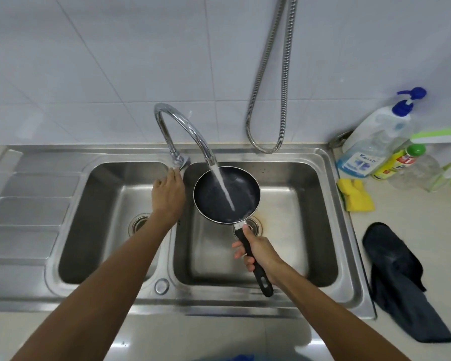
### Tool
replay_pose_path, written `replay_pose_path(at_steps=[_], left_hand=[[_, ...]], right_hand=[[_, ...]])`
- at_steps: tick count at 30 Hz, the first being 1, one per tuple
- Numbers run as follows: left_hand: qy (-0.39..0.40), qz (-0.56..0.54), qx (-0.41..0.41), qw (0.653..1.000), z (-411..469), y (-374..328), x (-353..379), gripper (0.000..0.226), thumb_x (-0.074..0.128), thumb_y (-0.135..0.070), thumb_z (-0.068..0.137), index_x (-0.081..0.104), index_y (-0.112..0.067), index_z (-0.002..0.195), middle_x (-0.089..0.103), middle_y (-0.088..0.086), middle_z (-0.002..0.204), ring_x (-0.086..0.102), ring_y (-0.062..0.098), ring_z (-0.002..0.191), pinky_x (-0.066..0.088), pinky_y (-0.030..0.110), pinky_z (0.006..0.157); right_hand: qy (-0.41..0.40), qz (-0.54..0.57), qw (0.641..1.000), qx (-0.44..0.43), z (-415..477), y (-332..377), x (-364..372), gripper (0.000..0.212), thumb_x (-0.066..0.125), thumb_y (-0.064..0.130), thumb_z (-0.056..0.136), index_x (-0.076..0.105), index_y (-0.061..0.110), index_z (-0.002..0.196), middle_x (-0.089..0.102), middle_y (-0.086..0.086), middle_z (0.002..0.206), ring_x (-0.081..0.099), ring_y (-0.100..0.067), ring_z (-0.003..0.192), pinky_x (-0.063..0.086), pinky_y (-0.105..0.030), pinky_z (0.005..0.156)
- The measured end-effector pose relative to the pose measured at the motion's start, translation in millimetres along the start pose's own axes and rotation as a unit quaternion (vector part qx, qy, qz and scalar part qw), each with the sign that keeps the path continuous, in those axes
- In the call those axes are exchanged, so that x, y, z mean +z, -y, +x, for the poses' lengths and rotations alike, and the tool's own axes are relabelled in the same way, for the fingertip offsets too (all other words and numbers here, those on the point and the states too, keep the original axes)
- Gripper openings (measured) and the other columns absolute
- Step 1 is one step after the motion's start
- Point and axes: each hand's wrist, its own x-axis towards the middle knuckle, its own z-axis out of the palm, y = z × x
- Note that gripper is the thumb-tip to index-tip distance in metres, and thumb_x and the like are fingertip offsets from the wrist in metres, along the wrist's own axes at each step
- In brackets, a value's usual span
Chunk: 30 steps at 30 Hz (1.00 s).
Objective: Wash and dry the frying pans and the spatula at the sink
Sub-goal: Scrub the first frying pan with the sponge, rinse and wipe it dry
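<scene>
A small black frying pan (241,187) hangs over the right basin of the steel double sink (346,230). My right hand (258,252) grips its black handle. Water runs from the chrome tap (179,121) into the pan. My left hand (168,195) reaches to the tap's lever at its base and touches it; how its fingertips lie is hidden. No spatula or second pan is in view.
On the counter to the right lie a yellow sponge (356,195), a dark cloth (399,280) and several detergent bottles (375,142). A metal shower hose (271,87) hangs on the tiled wall. A ribbed draining board (26,204) lies left of the basins.
</scene>
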Motion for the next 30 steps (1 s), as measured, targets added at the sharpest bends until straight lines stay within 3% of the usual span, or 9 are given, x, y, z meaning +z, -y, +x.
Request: replay_pose_path(at_steps=[3,5,9,14,19,30], left_hand=[[-0.024,0.018,0.001,1.0,-1.6,1.7,-5.1,0.051,0.034,-0.003,0.094,0.041,-0.002,0.145,0.053,0.013,0.144,0.062,0.029,0.122,0.04,0.038,0.095],[-0.043,0.011,0.004,0.999,-0.5,3.5,-5.7,0.045,0.034,-0.002,0.089,0.054,-0.004,0.129,0.064,0.011,0.124,0.068,0.03,0.107,0.041,0.04,0.088],[-0.052,0.019,0.008,0.998,7.4,7.9,1.7,0.018,0.055,-0.001,0.09,0.064,-0.007,0.105,0.071,0.009,0.099,0.071,0.03,0.087,0.041,0.041,0.079],[-0.065,0.02,0.003,0.998,10.8,4.7,-5.5,0.02,0.056,-0.003,0.09,0.065,-0.007,0.107,0.072,0.009,0.099,0.071,0.031,0.086,0.041,0.041,0.081],[-0.067,0.028,0.007,0.997,9.3,2.1,-14.4,0.02,0.054,-0.003,0.09,0.064,-0.008,0.107,0.073,0.008,0.101,0.07,0.03,0.09,0.039,0.041,0.081],[-0.089,0.04,0.016,0.995,3.1,-0.1,-12.7,0.02,0.058,0.007,0.076,0.065,-0.005,0.09,0.071,0.012,0.083,0.07,0.031,0.074,0.041,0.038,0.074]], right_hand=[[0.004,0.007,1.0,0.001,1.3,-3.6,9.7,0.069,0.044,0.059,0.101,0.069,-0.005,0.106,0.067,-0.009,0.065,0.039,-0.011,0.04,0.033,-0.022,0.04],[0.015,-0.002,1.0,0.0,-2.6,-11.2,7.5,0.07,0.045,0.06,0.1,0.069,-0.005,0.105,0.065,-0.01,0.064,0.038,-0.012,0.041,0.033,-0.022,0.04],[0.008,-0.028,1.0,-0.001,-7.7,-21.3,-16.0,0.068,0.047,0.061,0.099,0.071,-0.003,0.101,0.064,-0.012,0.064,0.038,-0.014,0.043,0.034,-0.023,0.041],[-0.029,-0.035,0.999,-0.024,8.2,-3.1,-21.3,0.067,0.045,0.059,0.1,0.073,-0.002,0.098,0.063,-0.009,0.061,0.039,-0.014,0.043,0.034,-0.025,0.042],[0.012,-0.035,0.999,-0.032,7.9,1.0,-8.3,0.067,0.047,0.06,0.099,0.072,-0.002,0.1,0.063,-0.01,0.061,0.039,-0.014,0.042,0.034,-0.024,0.041],[-0.018,-0.034,0.999,-0.032,9.0,-11.0,-35.3,0.068,0.046,0.06,0.099,0.072,-0.003,0.099,0.061,-0.01,0.061,0.039,-0.014,0.042,0.035,-0.024,0.042]])
